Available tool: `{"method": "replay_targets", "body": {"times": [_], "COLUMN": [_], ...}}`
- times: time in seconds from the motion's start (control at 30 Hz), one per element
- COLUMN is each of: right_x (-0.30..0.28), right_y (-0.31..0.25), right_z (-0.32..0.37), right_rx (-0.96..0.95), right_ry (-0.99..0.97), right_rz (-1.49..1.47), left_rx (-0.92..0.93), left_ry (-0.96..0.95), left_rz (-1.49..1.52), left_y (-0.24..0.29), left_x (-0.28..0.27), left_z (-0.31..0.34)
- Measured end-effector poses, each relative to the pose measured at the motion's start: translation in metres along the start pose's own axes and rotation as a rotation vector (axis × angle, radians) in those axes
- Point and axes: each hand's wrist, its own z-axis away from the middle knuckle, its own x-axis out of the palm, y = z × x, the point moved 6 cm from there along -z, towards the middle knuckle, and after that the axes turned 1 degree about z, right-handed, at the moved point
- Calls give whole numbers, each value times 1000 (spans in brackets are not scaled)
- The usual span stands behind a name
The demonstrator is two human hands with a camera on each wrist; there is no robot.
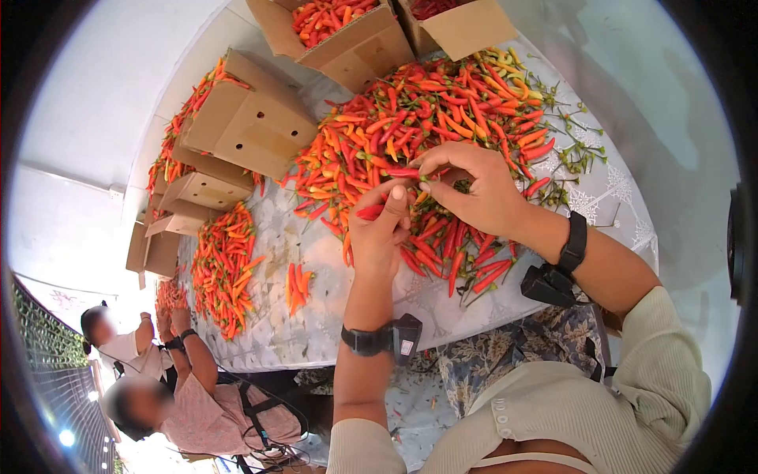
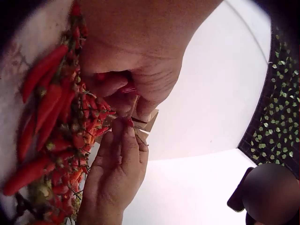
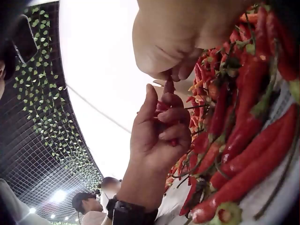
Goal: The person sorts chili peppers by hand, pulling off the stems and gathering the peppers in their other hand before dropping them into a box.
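Note:
Between my two hands, above the large chili pile [image 1: 442, 107], lies a red chili [image 1: 401, 172]. My left hand [image 1: 377, 233] holds it at one end, and another red chili [image 1: 369, 212] is tucked in its curled fingers. The right hand [image 1: 478, 189] pinches the stem end with thumb and forefinger. In the right wrist view the left hand [image 3: 161, 126] has several red chilies within its fingers. The left wrist view shows the right hand [image 2: 115, 168] with its fingertips at a chili's end; the left palm partly hides the chilies.
Cardboard boxes [image 1: 249, 118] stand along the table's far side, some with chilies inside. A smaller chili pile [image 1: 225, 268] and a little group of chilies [image 1: 298, 288] lie to the left. Loose green stems [image 1: 580, 146] are scattered at right. Two people sit at lower left.

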Motion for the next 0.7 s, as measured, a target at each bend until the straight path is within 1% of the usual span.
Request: {"method": "replay_targets", "body": {"times": [0.03, 0.13, 0.23, 0.33, 0.43, 0.53, 0.63, 0.7], "right_x": [0, 5, 10, 9, 10, 15, 18, 17], "right_y": [0, 4, 1, -3, 1, 5, 6, 4], "right_z": [0, 1, 2, 3, 4, 8, 9, 8], "right_rx": [-11, -47, 37, 98, 95, 95, -24, -42], "right_ry": [8, -73, -150, -130, -141, -177, -220, -210], "right_rz": [-24, 25, 45, 145, 217, 292, 401, 407], "left_rx": [2, -33, -44, 55, 124, 130, 124, 111], "left_ry": [23, 29, 49, 147, 120, 131, 61, 55], "left_rz": [1, 16, 28, 4, -72, -45, -59, -98], "left_y": [0, -3, -1, 5, 9, 11, 6, 3], "left_x": [-1, -6, -4, -3, -2, 5, 3, 4], "left_z": [0, -2, -2, 0, 1, 4, 4, 3]}}
